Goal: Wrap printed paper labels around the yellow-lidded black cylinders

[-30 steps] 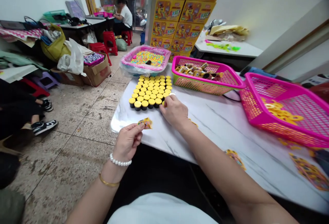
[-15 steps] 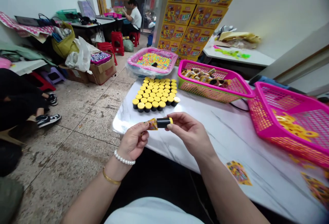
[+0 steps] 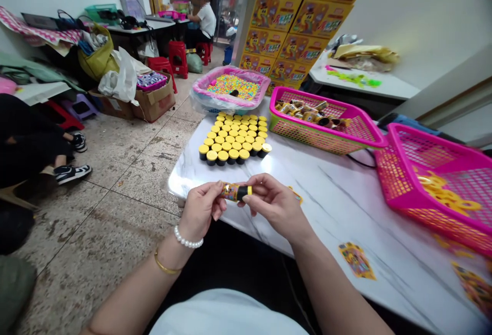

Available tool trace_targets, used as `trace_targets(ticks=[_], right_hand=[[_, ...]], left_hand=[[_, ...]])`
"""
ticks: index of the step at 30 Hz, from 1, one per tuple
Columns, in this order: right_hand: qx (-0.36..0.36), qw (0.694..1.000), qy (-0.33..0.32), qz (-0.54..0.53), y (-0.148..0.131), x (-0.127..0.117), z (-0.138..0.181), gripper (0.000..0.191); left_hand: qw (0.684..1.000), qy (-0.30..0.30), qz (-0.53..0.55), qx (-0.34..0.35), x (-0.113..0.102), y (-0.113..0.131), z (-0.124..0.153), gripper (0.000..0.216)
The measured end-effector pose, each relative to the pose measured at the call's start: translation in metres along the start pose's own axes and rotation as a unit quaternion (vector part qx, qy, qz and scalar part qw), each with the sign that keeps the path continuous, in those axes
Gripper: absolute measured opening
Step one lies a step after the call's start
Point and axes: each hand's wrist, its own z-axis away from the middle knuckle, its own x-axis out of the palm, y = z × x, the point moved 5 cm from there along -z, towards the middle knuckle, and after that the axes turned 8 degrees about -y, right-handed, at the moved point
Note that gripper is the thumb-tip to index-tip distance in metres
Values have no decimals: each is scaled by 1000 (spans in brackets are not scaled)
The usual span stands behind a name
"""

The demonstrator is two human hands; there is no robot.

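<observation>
A small black bottle with a yellow cap lies sideways between both hands, above the near edge of the white marble table. My right hand pinches the capped end. My left hand, with a pearl bracelet, presses a colourful sticker onto the other end of the bottle. Just beyond stands a block of several upright black bottles with yellow caps.
A pink-rimmed tub of coloured beads, a pink basket of labelled bottles and a pink basket of yellow rings stand on the table. Loose stickers lie near the front. Yellow cartons are stacked behind. A person sits far back; shoes rest at left.
My right hand took one bottle from the block and brought it to my left hand. The sticker now wraps onto the bottle, and both hands have closed in on it.
</observation>
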Motion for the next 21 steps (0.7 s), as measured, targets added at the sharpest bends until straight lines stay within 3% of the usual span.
trace_targets(ticks=[4, 9, 15, 21], right_hand=[[-32, 997, 46, -56, 6, -4, 4, 34], [-95, 994, 42, 14, 0, 1, 12, 26], [-149, 975, 52, 155, -5, 2, 17, 23], [-123, 988, 77, 54, 1, -1, 17, 26]], left_hand=[[997, 46, -44, 51, -11, 7, 7, 47], [994, -72, -78, 19, -6, 17, 6, 46], [992, -82, -101, 12, -5, 16, -2, 33], [987, -106, -123, 15, 1, 20, -3, 35]])
